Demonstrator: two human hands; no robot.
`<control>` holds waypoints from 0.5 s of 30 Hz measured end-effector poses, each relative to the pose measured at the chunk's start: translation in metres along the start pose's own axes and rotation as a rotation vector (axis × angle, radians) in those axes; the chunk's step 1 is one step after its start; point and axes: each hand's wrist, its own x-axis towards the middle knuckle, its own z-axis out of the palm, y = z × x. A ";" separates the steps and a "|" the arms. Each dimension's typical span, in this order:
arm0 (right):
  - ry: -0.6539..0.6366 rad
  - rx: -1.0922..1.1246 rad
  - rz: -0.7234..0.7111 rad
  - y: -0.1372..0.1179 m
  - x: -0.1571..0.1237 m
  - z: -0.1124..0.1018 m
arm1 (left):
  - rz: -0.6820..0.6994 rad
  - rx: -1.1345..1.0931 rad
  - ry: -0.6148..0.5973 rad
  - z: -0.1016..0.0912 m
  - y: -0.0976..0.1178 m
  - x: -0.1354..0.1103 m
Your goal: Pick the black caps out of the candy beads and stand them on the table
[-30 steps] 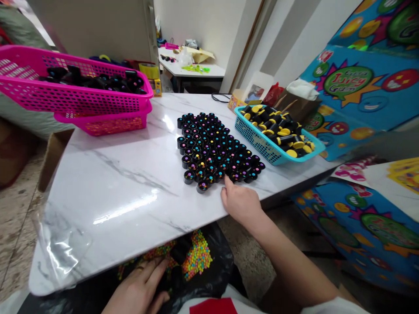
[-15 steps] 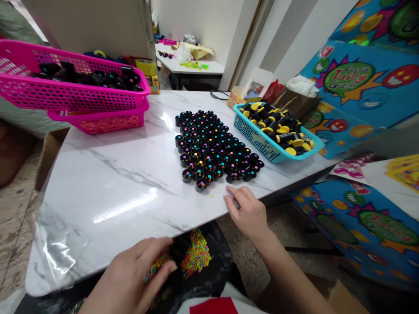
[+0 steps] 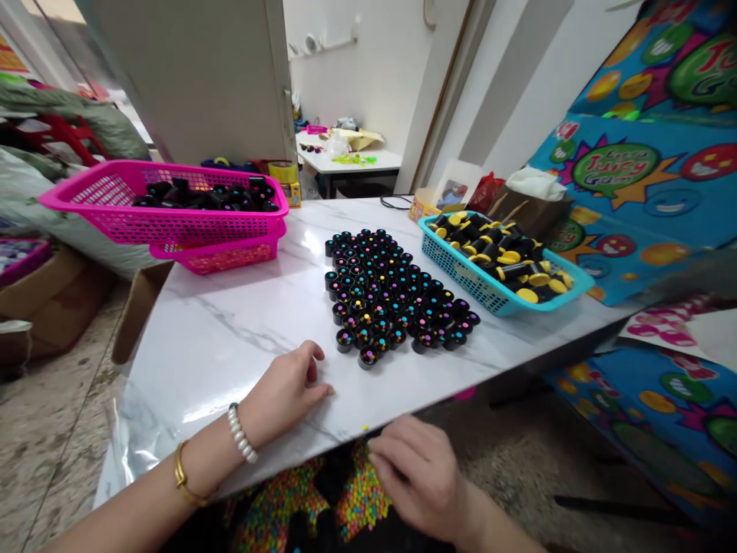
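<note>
My left hand [image 3: 288, 392], wearing a pearl bracelet and a gold bangle, hovers at the tabletop. Its fingers are bent, the thumb stands apart, and nothing shows between them. To its right stands a close group of small black cups [image 3: 380, 296] holding coloured candy balls. My right hand [image 3: 423, 476] is at the table's front edge, fingers curled in; whatever they might hold is hidden. Beside its fingertips a yellow candy ball [image 3: 365, 427] is at the edge. Below lie many coloured candy balls [image 3: 282, 499] in a black plastic bag, with black containers [image 3: 327, 530] among them.
On the left, stacked pink baskets [image 3: 190, 223] hold black pieces. A turquoise basket [image 3: 461, 280] on the right holds black tubes with yellow caps. Printed blue gum boxes [image 3: 633, 192] are stacked at the far right. The marble-patterned table [image 3: 230, 307] ends near my hands.
My left hand has risen from the candy onto the tabletop. My right hand has moved down and back to the table edge, and the yellow candy ball has come nearer that edge. The view has tilted.
</note>
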 end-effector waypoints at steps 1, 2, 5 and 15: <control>0.068 -0.021 0.026 0.004 0.002 -0.003 | -0.005 0.003 0.007 0.000 -0.001 0.002; 0.119 -0.059 0.058 0.010 0.004 -0.005 | -0.004 0.011 0.016 0.000 -0.001 0.003; 0.102 -0.146 0.097 0.020 0.005 -0.003 | 0.022 0.041 0.045 0.002 -0.002 0.009; -0.049 0.053 -0.164 -0.008 -0.023 0.014 | 0.115 -0.012 0.123 0.012 0.000 0.037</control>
